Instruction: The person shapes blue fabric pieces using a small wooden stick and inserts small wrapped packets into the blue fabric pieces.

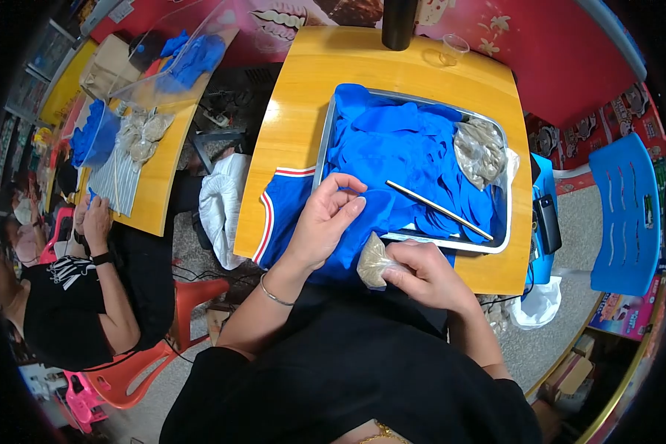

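My right hand [429, 274] pinches a small clear bag of tan grains [375, 263] near the table's front edge. To its left, my left hand [324, 226] is raised with fingers curled and thumb near the fingertips; whether anything thin is between them is too small to tell. Blue cloth [359, 214] lies beneath both hands, and a blue garment with red and white trim [277, 214] is spread at the left. Behind them a metal tray [502, 231] holds many blue cloth pieces [392, 140], a larger bag of grains [481, 154] and a thin stick [436, 209].
A dark cylinder [399, 26] and a clear cup [453, 48] stand at the table's back. A blue chair [625, 222] is at the right. Another person sits at a left table with a blue-filled tub [100, 137], bags and a striped cloth.
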`<state>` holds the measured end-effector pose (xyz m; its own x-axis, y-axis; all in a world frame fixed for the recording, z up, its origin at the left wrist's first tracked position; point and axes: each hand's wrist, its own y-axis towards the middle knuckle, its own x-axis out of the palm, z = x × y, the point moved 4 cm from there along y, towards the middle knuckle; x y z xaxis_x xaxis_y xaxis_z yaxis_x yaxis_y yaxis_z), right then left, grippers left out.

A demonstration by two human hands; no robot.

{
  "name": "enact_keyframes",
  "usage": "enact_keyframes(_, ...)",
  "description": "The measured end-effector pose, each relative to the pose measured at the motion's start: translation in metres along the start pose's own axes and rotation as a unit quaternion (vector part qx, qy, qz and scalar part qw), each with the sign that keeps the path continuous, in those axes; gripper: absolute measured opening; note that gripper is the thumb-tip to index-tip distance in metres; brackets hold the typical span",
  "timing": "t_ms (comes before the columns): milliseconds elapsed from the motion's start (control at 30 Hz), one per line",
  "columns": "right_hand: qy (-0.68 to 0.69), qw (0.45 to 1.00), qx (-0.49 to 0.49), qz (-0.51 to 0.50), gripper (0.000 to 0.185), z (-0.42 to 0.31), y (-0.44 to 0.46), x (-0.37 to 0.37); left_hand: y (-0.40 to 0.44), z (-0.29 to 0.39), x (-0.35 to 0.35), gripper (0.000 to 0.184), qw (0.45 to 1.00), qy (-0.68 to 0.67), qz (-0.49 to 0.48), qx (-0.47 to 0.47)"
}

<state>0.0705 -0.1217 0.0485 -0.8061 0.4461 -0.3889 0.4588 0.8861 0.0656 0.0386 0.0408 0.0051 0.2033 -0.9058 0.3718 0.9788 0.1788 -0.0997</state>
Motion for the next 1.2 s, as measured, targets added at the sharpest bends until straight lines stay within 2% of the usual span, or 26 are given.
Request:
enact_keyframes(133, 0.011, 0.999, 0.040, 0.015, 0.022, 0.002, -0.002, -0.002, -0.001, 0.000, 0.002, 0.024, 1.000, 0.007, -0.024, 0.015)
enact_keyframes(267, 0.010, 0.998, 0.049, 0.031, 0.022, 0.004, -0.002, 0.000, -0.004, 0.009, 0.012, 0.014, 0.996, 0.053, -0.035, 0.060)
enact_keyframes(367, -0.052, 0.996, 0.036, 0.069, 0.019, 0.005, 0.000, 0.000, -0.006, 0.007, 0.009, 0.008, 0.994, 0.053, -0.082, 0.040)
enact_keyframes(467, -0.048, 0.992, 0.012, 0.120, 0.016, 0.008, -0.001, 0.002, -0.008, 0.003, 0.008, 0.009, 0.994, 0.059, -0.095, 0.015)
enact_keyframes(567, -0.083, 0.987, -0.007, 0.141, 0.016, 0.014, -0.003, 0.004, -0.008, 0.008, 0.008, 0.012, 0.971, 0.206, -0.110, 0.049)
enact_keyframes(600, -0.096, 0.985, -0.015, 0.143, 0.017, 0.013, -0.003, 0.003, -0.006, 0.005, 0.006, 0.013, 0.979, 0.166, -0.114, 0.034)
enact_keyframes(633, -0.089, 0.985, -0.025, 0.149, 0.018, 0.017, -0.004, 0.003, -0.005, 0.005, 0.005, 0.012, 0.969, 0.205, -0.107, 0.081)
enact_keyframes(733, -0.067, 0.982, -0.034, 0.175, 0.022, 0.014, -0.009, -0.004, -0.006, 0.010, 0.010, 0.008, 0.958, 0.270, -0.063, 0.073)
enact_keyframes(800, -0.037, 0.978, -0.054, 0.200, 0.021, 0.016, -0.012, -0.004, -0.008, 0.009, 0.014, 0.009, 0.965, 0.253, -0.029, 0.058)
enact_keyframes(867, -0.010, 0.979, -0.026, 0.203, 0.020, 0.016, -0.014, -0.006, -0.008, 0.011, 0.015, 0.010, 0.947, 0.304, -0.014, 0.100)
enact_keyframes(967, 0.029, 0.976, 0.010, 0.215, 0.018, 0.017, -0.017, -0.012, -0.016, 0.029, 0.034, 0.010, 0.863, 0.453, 0.008, 0.223)
enact_keyframes(1067, 0.060, 0.976, 0.022, 0.207, 0.016, 0.024, -0.017, -0.010, -0.021, 0.031, 0.037, 0.008, 0.825, 0.495, 0.026, 0.272)
enact_keyframes(1200, 0.075, 0.977, 0.038, 0.195, 0.014, 0.028, -0.015, -0.007, -0.025, 0.027, 0.036, 0.006, 0.875, 0.422, 0.020, 0.237)
